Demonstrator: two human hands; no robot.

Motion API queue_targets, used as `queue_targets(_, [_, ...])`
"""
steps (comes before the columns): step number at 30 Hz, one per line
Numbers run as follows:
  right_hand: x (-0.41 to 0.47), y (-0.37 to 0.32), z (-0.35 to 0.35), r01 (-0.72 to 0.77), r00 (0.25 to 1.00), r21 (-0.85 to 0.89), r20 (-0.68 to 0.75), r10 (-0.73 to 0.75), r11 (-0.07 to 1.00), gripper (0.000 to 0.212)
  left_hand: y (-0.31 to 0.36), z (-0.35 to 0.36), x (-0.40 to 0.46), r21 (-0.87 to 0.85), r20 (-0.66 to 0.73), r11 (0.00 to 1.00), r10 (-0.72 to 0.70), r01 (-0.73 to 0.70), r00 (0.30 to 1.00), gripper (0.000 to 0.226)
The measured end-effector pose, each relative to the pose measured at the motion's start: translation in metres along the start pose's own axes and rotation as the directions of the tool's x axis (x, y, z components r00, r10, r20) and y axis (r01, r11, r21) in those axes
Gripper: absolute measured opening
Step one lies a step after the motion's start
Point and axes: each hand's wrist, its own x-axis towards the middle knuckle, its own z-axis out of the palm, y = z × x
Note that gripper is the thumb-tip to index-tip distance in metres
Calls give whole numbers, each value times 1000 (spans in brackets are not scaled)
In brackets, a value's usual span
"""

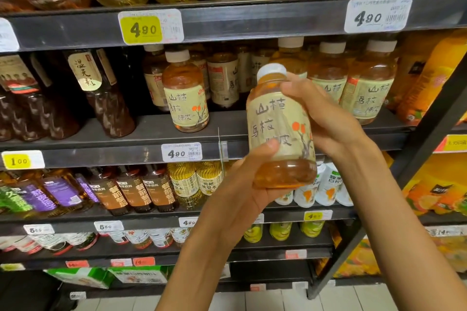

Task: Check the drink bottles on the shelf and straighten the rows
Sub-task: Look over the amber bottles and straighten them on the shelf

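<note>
- Amber drink in one clear bottle point(280, 129), white cap, cream label with dark characters; held upright in front of the shelf point(141, 134), off its row.
- Left hand point(242, 184) grips the bottle's lower part from below, thumb lying across the bottom of the label.
- Right hand point(321, 113) grips the upper part from the right, fingers curled round the shoulder just under the cap.
- Same product on the middle shelf: four front-row bottles counted. One stands alone to the left point(185, 93); three stand side by side behind the held bottle point(366, 83), the leftmost partly hidden. More sit behind; count cannot be told.
- Dark brown bottles point(106, 93) at the shelf's left lean, not upright.
- Price tags reading 4.90: three plainly legible, one with a yellow panel point(144, 29), two white point(376, 16).
</note>
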Motion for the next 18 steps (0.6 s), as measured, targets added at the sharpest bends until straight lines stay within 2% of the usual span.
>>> queue_targets(2, [-3, -3, -1, 116, 993, -14, 40, -115, 993, 48, -1, -3, 1, 99, 1, 995, 31, -31, 1000, 36])
queue_targets(4, [-8, -8, -3, 213, 973, -36, 98, -209, 976, 66, 0, -4, 2, 238, -1, 968, 77, -74, 997, 51])
queue_targets(7, [-16, -15, -5, 300, 936, -95, 223, -274, 949, 80, 0, -4, 2, 348, 14, 925, 159, -154, 987, 60])
queue_targets(12, [-25, -19, -7, 326, 930, -212, 248, -271, 921, 77, 2, -6, 4, 351, 7, 885, 323, -305, 946, 57])
queue_targets(15, [-34, -19, -8, 338, 925, -208, 256, -282, 918, 64, 6, -6, 5, 379, 39, 860, 353, -341, 935, 60])
queue_targets(18, [-42, -25, -8, 406, 894, -233, 301, -331, 884, 65, 9, -6, 5, 393, 80, 844, 365, -366, 927, 72])
